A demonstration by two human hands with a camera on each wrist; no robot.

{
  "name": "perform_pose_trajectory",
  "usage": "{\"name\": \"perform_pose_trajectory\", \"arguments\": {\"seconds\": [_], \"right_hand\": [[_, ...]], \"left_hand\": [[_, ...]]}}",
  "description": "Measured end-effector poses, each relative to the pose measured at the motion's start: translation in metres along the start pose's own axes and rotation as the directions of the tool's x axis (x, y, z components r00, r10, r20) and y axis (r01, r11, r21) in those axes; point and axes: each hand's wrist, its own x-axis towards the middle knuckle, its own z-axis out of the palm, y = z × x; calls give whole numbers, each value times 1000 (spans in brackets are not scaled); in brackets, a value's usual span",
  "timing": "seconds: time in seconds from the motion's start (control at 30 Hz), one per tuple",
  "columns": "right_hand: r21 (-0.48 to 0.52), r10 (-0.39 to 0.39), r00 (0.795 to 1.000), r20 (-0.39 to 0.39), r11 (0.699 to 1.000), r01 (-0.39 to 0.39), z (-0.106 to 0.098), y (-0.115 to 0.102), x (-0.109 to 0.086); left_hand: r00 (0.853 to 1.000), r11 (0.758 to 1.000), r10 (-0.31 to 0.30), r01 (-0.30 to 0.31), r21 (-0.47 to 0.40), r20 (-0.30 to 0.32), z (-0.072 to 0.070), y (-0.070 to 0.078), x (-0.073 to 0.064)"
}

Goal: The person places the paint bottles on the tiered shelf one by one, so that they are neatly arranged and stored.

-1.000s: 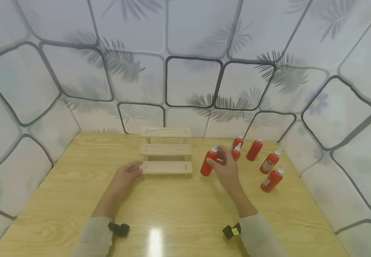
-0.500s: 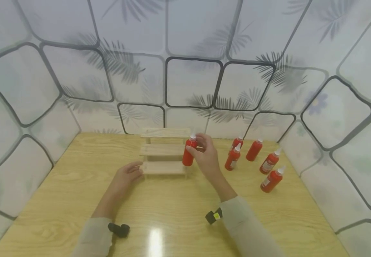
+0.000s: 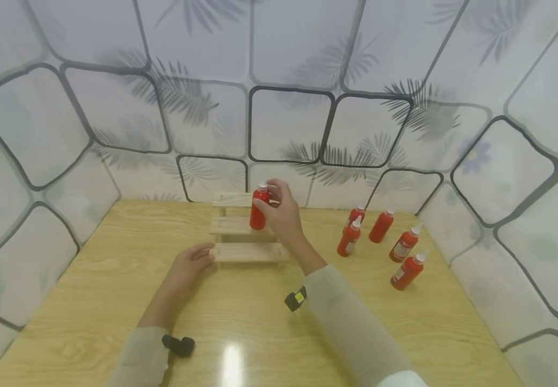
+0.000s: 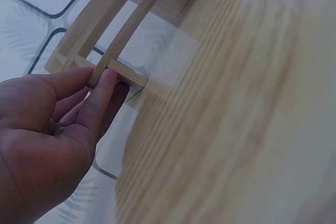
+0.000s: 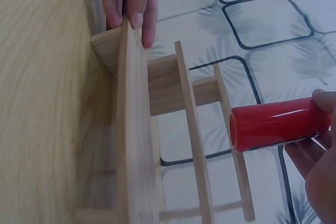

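A red squeeze bottle with a white top (image 3: 258,210) is gripped between the thumb and fingers of my right hand (image 3: 285,214). In the head view it overlaps the upper two steps of a three-step wooden rack (image 3: 247,252). The right wrist view shows the held bottle (image 5: 275,124) tipped sideways in frame, its base over the rack's top step. My left hand (image 3: 193,267) is at the rack's left side. Thumb and fingers of that hand (image 4: 58,119) pinch the end of the lowest step, as the left wrist view shows.
Several more red bottles stand upright on the right of the wooden table (image 3: 259,317), among them one with a label (image 3: 403,245) and one nearest the front (image 3: 407,272). A patterned wall covering (image 3: 288,123) rises behind the table and along both sides.
My right hand has carried the red bottle leftward and up, from beside the rack to over its upper steps. The left hand stays at the rack's end.
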Motion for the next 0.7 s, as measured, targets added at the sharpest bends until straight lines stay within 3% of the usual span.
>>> {"name": "perform_pose_trajectory", "arguments": {"seconds": [0.23,0.7], "right_hand": [[-15,-51,999,17,999,51,29,-6,24],[-94,-56,998,37,994,59,76,-3,59]], "left_hand": [[1000,999,7,-7,-32,-8,2,0,-1],[1000,1000,8,-8,-22,-17,1,-1,-3]]}}
